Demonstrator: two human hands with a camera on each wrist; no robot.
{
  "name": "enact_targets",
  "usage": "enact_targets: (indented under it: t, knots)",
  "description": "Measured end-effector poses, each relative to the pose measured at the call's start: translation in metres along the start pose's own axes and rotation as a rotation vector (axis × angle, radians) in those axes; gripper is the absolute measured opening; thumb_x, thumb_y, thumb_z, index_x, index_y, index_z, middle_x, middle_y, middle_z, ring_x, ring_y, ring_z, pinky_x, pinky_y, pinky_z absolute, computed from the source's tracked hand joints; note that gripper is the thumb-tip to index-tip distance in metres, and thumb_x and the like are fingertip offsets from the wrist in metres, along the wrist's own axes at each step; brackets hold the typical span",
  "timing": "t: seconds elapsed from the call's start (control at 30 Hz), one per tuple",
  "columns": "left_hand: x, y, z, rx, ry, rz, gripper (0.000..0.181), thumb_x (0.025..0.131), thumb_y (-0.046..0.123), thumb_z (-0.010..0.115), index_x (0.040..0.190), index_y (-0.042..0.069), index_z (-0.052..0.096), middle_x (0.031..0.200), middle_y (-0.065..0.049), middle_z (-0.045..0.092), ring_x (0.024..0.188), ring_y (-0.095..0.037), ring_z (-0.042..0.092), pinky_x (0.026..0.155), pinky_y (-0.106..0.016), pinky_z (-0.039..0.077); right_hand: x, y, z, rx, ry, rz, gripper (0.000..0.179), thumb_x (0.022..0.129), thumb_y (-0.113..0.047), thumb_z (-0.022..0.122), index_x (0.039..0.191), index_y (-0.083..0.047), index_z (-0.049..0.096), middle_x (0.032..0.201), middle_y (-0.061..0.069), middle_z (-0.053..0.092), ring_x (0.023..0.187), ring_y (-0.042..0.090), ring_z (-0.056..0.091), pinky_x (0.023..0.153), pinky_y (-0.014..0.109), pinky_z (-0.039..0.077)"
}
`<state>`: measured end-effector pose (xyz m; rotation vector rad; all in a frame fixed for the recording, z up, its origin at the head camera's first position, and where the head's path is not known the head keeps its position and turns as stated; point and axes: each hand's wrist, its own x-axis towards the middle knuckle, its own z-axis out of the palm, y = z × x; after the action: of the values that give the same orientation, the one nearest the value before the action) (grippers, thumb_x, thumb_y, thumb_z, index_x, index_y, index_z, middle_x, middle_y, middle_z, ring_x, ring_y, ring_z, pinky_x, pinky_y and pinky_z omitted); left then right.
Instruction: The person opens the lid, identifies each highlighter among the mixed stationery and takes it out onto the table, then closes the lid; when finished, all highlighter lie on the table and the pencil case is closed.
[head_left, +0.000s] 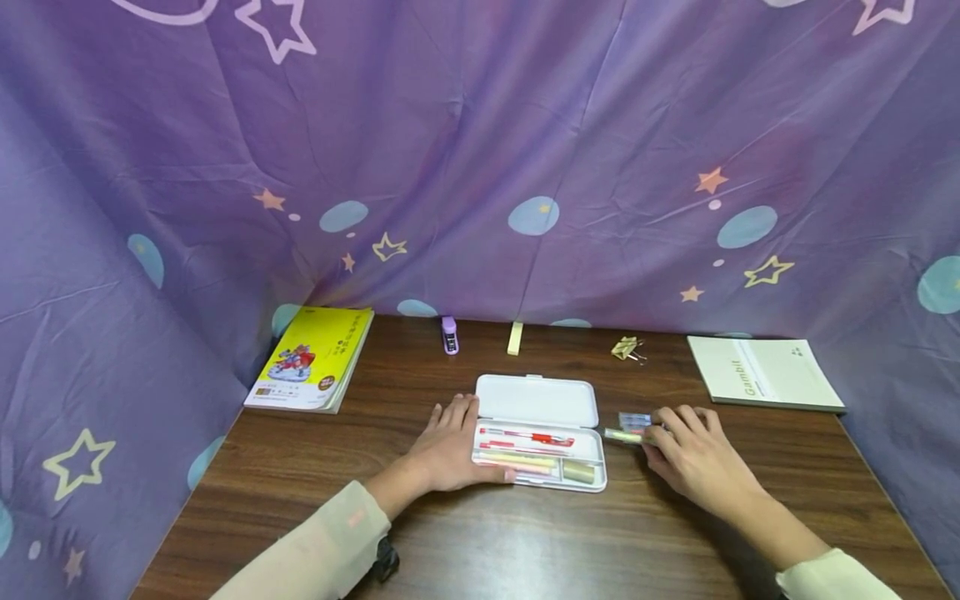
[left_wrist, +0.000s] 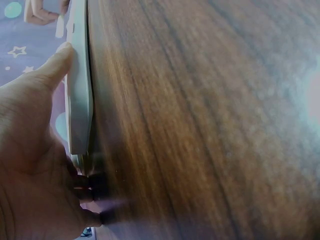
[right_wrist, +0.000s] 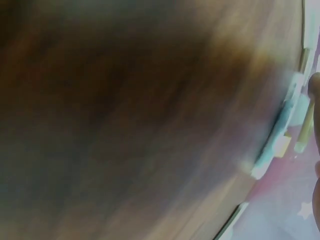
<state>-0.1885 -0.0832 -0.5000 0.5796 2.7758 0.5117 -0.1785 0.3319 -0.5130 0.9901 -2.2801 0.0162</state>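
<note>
One white case point(head_left: 537, 402) lies open on the table point(head_left: 517, 537), two red pens point(head_left: 551, 437) inside. The left hand point(head_left: 453, 450) touches its left end — fingers a little spread, thumb on the near edge. The right hand point(head_left: 693, 454) pinches one pale green pen point(head_left: 621, 435) beside one blue thing point(head_left: 633, 420). Farther back are one purple stapler point(head_left: 450, 336), one yellow block point(head_left: 514, 339) and two books point(head_left: 765, 375).

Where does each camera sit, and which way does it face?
Head: on the head, facing forward and down at the pencil case; left hand, right hand, sleeves show.
Left wrist: on that wrist, facing across the table; left hand, part of right hand show.
Right wrist: on that wrist, facing mostly table; part of right hand shows.
Head and left wrist both show the pencil case.
</note>
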Motion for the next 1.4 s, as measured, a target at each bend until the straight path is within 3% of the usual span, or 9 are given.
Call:
enact_targets:
  t: [0.43,1.4]
  knots:
    - [0.001,-0.002,0.002,0.011,-0.003,-0.008,0.139,0.086,0.093,0.065,0.176,-0.001,0.013,0.184,-0.022,0.020,0.173,-0.040,0.016,0.141,-0.060,0.015,-0.030,0.011,-0.004,-0.007,-0.030,0.013,0.057,0.119,-0.045,0.030,0.100,-0.009,0.070,0.106,0.010,0.065,0.094,0.034,0.059,0.081,0.060,0.048]
    - [-0.002,0.001,0.000,0.001,0.008,0.002,0.138,0.087,0.090,0.066,0.176,-0.002,0.015,0.183,-0.024,0.022,0.173,-0.042,0.017,0.141,-0.061,0.016,-0.033,0.010,0.001,-0.037,-0.035,0.063,0.064,0.120,-0.047,0.026,0.103,-0.007,0.073,0.108,0.011,0.065,0.096,0.035,0.060,0.080,0.063,0.049]
